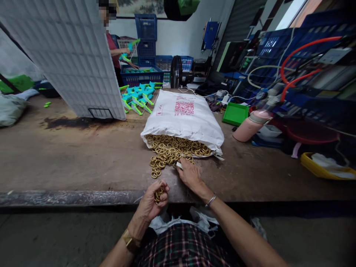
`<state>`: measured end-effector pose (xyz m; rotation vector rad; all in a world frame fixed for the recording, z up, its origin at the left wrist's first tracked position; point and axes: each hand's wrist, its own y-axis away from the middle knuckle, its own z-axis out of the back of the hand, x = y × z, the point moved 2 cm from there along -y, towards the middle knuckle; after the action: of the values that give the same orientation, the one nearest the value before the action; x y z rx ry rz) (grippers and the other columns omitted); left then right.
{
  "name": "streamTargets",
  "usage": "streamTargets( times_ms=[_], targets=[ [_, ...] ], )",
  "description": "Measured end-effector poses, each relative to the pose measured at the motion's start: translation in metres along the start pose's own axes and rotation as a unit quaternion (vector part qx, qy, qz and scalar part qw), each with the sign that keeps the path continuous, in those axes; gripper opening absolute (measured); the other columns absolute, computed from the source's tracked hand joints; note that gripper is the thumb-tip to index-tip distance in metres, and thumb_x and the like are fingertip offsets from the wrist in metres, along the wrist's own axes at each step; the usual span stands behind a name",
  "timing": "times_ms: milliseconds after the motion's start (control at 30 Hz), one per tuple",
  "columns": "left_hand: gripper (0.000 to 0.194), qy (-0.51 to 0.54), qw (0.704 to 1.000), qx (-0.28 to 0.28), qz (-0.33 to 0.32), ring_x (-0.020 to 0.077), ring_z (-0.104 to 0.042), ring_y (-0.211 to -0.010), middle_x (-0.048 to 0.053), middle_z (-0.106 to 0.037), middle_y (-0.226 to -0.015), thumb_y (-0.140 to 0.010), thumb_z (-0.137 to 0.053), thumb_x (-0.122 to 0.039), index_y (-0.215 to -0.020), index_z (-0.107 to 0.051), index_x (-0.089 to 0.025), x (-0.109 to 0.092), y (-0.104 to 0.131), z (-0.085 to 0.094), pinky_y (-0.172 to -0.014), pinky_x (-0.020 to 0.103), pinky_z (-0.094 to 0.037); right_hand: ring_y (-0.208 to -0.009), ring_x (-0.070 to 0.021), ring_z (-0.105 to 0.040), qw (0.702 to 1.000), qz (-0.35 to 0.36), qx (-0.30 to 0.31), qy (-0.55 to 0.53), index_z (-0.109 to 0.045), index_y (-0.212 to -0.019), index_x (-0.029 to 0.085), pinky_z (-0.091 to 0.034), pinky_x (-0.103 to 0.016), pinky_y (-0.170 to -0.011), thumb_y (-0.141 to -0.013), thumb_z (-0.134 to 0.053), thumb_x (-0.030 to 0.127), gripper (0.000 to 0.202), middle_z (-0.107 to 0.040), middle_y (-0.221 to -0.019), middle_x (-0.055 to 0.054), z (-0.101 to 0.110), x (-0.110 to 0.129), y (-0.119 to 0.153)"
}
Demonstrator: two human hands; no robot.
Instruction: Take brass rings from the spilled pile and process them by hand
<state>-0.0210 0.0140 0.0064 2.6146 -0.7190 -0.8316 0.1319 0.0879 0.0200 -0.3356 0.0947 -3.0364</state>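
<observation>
Left hand point(155, 200) just above the table point(83, 163)'s near edge, fingers curled round a small clutch of brass-coloured rings point(165, 157), several of them, overlapping too much for a firm count! The right hand point(191, 175) is down at the near side of the loose pile, fingertips among the rings; whether it pinches any, I can't tell, the tips are hidden. There's 1 white wrap point(179, 165) on that hand, 1 silver bracelet point(210, 199) at its wrist, and 1 gold-toned watch point(128, 241) on the left wrist.

And the source of all that brass: 1 white sack point(167, 118), lying flat, 1 red QR code point(184, 107) on top, mouth open toward the person, rings heaped inside and spilling onto the table, far too many to number!

Over to the right: 1 green tray point(236, 114), 1 pink bottle point(249, 128), 1 yellow basket point(308, 165). To the left stands 1 white ribbed panel point(72, 55), tilted. Beyond the sack, a tangle of blue-and-green plastic pieces point(139, 96), then 1 black fan point(175, 70), and 1 co-worker point(112, 43) at a blue crate point(144, 78).
</observation>
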Motion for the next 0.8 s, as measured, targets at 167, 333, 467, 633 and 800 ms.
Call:
streamTargets(
  times_ms=[167,333,467,633,800],
  targets=[
    [0.027,-0.023,1.000,0.001,-0.007,0.0002,-0.035,-0.040,-0.003,-0.052,-0.066,-0.066,-0.069,-0.029,-0.076,-0.049,-0.014,-0.001,0.001,-0.001,-0.034,0.011,-0.019,-0.081,-0.0183,-0.059,0.999,0.007,0.023,0.026,-0.056,-0.096,0.019,-0.032,-0.026,-0.062,-0.087,-0.040,0.025,0.019,-0.063,-0.094,-0.008,-0.005,0.003,-0.005],
    [0.029,-0.065,0.997,-0.012,-0.026,0.0002,-0.035,-0.038,-0.005,-0.049,-0.064,-0.067,-0.068,-0.033,-0.077,-0.047,-0.015,0.001,-0.003,-0.001,-0.033,0.012,-0.017,-0.080,-0.0161,-0.056,0.999,0.035,0.016,-0.011,-0.058,-0.090,0.019,-0.032,-0.025,-0.063,-0.085,-0.041,0.023,0.018,-0.061,-0.093,-0.007,-0.003,0.001,-0.002],
    [0.036,-0.139,0.986,-0.052,-0.079,0.0015,-0.035,-0.038,-0.007,-0.044,-0.058,-0.067,-0.067,-0.043,-0.071,-0.042,-0.017,0.001,-0.007,-0.002,-0.033,0.013,-0.017,-0.069,-0.0140,-0.051,0.991,0.036,0.004,-0.127,-0.056,-0.075,0.018,-0.032,-0.024,-0.061,-0.081,-0.043,0.019,0.015,-0.060,-0.076,-0.004,-0.005,0.000,0.002],
    [0.028,-0.285,0.938,-0.088,-0.178,0.0028,-0.032,-0.036,-0.009,-0.041,-0.050,-0.074,-0.058,-0.043,-0.073,-0.046,-0.018,-0.005,-0.011,-0.004,-0.036,0.015,-0.021,-0.053,-0.0092,-0.044,0.897,-0.038,0.093,-0.430,-0.055,-0.077,0.017,-0.031,-0.021,-0.050,-0.070,-0.052,0.026,0.011,-0.053,-0.061,0.003,-0.011,0.005,0.012],
    [0.025,-0.395,0.878,-0.108,-0.248,0.0065,-0.044,-0.046,-0.005,-0.051,-0.057,-0.077,-0.053,-0.029,-0.099,-0.057,-0.016,-0.009,-0.009,-0.006,-0.047,0.018,-0.033,-0.033,-0.0028,-0.023,0.739,-0.142,0.236,-0.615,-0.048,-0.088,0.020,-0.015,-0.018,-0.035,-0.067,-0.054,0.031,0.025,-0.048,-0.051,0.010,-0.007,0.016,0.028]
  ],
)
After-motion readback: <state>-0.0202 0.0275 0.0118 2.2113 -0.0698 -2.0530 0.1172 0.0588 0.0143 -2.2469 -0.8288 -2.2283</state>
